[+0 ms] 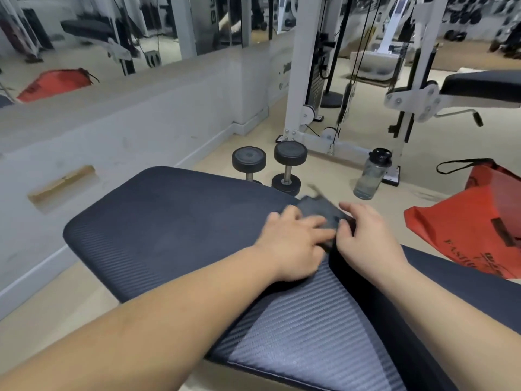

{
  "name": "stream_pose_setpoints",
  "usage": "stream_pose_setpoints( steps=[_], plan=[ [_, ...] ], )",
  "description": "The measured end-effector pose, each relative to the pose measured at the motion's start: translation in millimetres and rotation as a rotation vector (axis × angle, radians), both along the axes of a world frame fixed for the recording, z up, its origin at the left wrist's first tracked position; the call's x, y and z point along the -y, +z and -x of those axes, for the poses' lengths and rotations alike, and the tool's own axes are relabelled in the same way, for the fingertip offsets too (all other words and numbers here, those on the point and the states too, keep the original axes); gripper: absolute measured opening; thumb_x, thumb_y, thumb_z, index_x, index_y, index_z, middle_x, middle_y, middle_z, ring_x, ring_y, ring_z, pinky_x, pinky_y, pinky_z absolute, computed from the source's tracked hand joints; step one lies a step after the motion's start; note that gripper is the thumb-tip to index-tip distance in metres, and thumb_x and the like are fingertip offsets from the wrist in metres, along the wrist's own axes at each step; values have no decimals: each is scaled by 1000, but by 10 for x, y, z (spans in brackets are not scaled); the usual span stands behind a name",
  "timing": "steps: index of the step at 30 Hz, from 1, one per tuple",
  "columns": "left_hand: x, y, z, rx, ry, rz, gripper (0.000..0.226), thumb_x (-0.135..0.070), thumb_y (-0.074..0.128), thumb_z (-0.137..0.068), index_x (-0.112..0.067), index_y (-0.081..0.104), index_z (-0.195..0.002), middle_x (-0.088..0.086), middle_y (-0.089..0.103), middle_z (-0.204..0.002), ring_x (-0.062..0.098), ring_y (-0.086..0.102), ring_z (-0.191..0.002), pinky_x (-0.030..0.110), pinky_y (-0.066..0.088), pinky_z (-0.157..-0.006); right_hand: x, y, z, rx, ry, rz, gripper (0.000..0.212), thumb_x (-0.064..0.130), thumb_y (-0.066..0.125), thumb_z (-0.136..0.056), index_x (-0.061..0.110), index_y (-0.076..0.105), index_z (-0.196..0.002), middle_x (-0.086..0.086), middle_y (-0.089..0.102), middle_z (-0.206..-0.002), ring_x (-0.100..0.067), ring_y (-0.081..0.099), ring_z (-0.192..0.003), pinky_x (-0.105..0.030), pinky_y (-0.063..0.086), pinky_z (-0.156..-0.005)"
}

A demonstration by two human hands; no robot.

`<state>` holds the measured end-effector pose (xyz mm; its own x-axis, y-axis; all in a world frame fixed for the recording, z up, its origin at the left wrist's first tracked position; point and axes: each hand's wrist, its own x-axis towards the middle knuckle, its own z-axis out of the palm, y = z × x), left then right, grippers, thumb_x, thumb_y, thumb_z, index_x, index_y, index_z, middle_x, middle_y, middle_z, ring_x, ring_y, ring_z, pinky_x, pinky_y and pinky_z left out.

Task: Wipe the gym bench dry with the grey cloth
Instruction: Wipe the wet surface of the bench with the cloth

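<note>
The dark blue padded gym bench [169, 221] fills the middle of the view, with a gap between its two pads. A small grey cloth [322, 211] lies on the bench's right edge near that gap. My left hand [293, 241] rests flat on the cloth's near left part, fingers spread over it. My right hand [366, 235] holds the cloth's near right corner between thumb and fingers. Part of the cloth is hidden under both hands.
Two black dumbbells [270, 170] stand on the floor beyond the bench. A clear water bottle [372, 173] and a red bag [473, 221] sit to the right. A white cable machine [315, 80] stands behind. A low wall with mirrors runs along the left.
</note>
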<state>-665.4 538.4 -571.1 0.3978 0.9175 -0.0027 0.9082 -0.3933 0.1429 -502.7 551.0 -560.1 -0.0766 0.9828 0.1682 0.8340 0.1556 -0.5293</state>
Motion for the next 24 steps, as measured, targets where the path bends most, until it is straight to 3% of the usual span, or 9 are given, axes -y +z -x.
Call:
stream_pose_setpoints(
  steps=[2, 5, 10, 14, 19, 21, 24],
  plan=[
    [-143, 2, -86, 54, -207, 28, 51, -38, 33, -88, -37, 58, -132, -22, 44, -147, 23, 35, -121, 47, 35, -96, -40, 8, 14, -8, -24, -7, 44, 10, 51, -95, 12, 62, -137, -9, 62, -140, -30, 54, -132, -45, 44, -111],
    [-420, -21, 173, 94, -207, 5, 50, -38, 35, -89, -46, 54, -135, -24, 42, -148, 21, 36, -121, 44, 34, -98, -74, 1, 78, 26, -7, -15, 37, 15, 52, -96, 15, 65, -130, -4, 64, -133, -26, 56, -127, -45, 47, -107],
    [-767, -67, 1146, 57, 231, 7, 52, -42, 34, -95, -52, 40, -146, -22, 35, -157, 24, 34, -132, 44, 33, -108, -247, 59, 501, 167, 113, 119, 36, 37, 48, -96, 22, 68, -121, 0, 65, -118, -24, 60, -116, -47, 53, -98],
    [-560, -72, 1501, 26, 514, -73, 46, -42, 32, -98, -47, 44, -141, -16, 37, -156, 28, 36, -124, 44, 35, -93, -397, 140, 1021, 272, 228, 156, 33, 42, 45, -91, 23, 69, -103, -1, 63, -105, -27, 61, -105, -48, 55, -91],
    [62, -122, 1791, 140, 202, -62, 47, -44, 38, -98, -54, 41, -144, -32, 36, -151, 19, 35, -119, 41, 36, -104, -311, 105, 1491, 275, 268, 25, 29, 37, 50, -97, 22, 55, -73, 2, 52, -87, -24, 58, -94, -39, 52, -74],
    [49, -129, 2183, 174, 184, -18, 46, -45, 39, -96, -58, 44, -141, -36, 37, -149, 14, 35, -117, 41, 36, -109, -233, 83, 1623, 313, 307, -18, 28, 40, 50, -99, 21, 61, -80, 4, 54, -91, -22, 57, -100, -36, 50, -74],
    [-167, -189, 2771, 143, 479, -30, 44, -45, 39, -99, -57, 44, -141, -34, 36, -152, 17, 34, -123, 42, 34, -113, -201, 101, 1817, 335, 401, 41, 31, 45, 47, -99, 26, 70, -108, 5, 57, -109, -20, 53, -114, -40, 54, -88]
  ],
)
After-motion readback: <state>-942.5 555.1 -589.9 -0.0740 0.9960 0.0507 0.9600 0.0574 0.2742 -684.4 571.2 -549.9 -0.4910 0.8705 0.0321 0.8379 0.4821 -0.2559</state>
